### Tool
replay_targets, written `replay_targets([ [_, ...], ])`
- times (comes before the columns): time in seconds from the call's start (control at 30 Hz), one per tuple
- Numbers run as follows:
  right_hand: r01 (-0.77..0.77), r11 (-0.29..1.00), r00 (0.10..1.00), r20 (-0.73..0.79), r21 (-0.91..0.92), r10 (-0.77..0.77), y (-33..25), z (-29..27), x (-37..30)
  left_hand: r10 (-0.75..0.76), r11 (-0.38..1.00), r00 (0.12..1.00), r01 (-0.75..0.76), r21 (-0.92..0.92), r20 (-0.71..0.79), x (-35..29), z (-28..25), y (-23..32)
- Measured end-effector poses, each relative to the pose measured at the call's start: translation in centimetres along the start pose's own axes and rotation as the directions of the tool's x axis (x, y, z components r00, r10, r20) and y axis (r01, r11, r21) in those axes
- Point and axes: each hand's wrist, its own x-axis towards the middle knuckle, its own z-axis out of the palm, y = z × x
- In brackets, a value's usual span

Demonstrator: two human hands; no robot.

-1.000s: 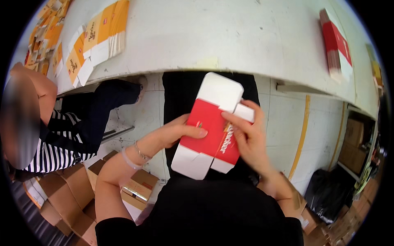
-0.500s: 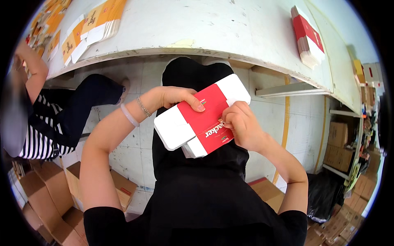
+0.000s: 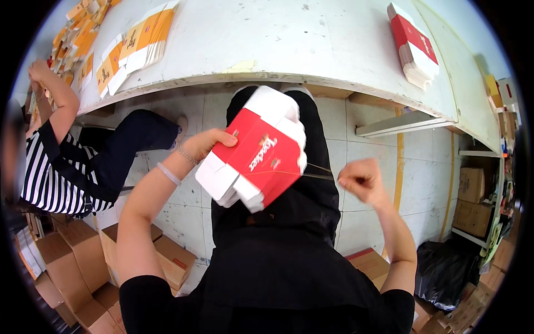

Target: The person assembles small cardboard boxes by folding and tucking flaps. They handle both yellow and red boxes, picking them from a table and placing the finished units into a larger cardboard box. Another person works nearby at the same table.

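Note:
A stack of flat red and white carton blanks (image 3: 253, 156) sits over my lap, held at its left side by my left hand (image 3: 207, 142). A thin rubber band (image 3: 317, 170) runs from the stack to my right hand (image 3: 360, 179), which is closed on it and pulled away to the right, stretching it taut. The band crosses the front face of the stack.
A white table (image 3: 311, 44) lies ahead with a pile of red and white blanks (image 3: 414, 44) at its right and orange and white blanks (image 3: 136, 44) at its left. A person in a striped top (image 3: 50, 167) sits to my left. Brown cardboard boxes (image 3: 83, 256) stand on the floor.
My right hand has left the stack and moved right, drawing a thin band out from it. The stack has turned and risen in my left hand.

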Motion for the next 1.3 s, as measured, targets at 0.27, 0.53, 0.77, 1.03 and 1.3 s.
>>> replay_targets([
  [0.27,0.149,0.974,0.967,-0.18,-0.173,-0.18,0.3,9.1,-0.3,0.125,0.979,0.99,-0.135,-0.151,-0.07,7.0,-0.5,-2.2],
  [0.53,0.027,0.89,0.902,-0.372,-0.455,-0.218,4.2,9.9,-2.1,0.361,0.837,0.931,-0.349,-0.422,-0.054,10.6,0.1,-5.1],
  [0.77,0.104,0.577,0.956,-0.079,-0.81,-0.283,5.5,5.1,-2.0,0.247,0.925,0.964,-0.264,-0.273,-0.094,9.5,-0.2,-2.2],
  [1.03,-0.047,0.572,0.995,-0.09,-0.819,-0.047,6.9,3.3,0.7,0.246,0.921,0.962,-0.269,-0.283,-0.117,9.7,-2.5,-2.3],
  [1.3,-0.114,0.782,0.98,0.058,-0.613,0.189,11.6,1.3,5.1,0.256,0.92,0.955,-0.193,-0.342,0.152,10.1,-4.6,-4.1],
])
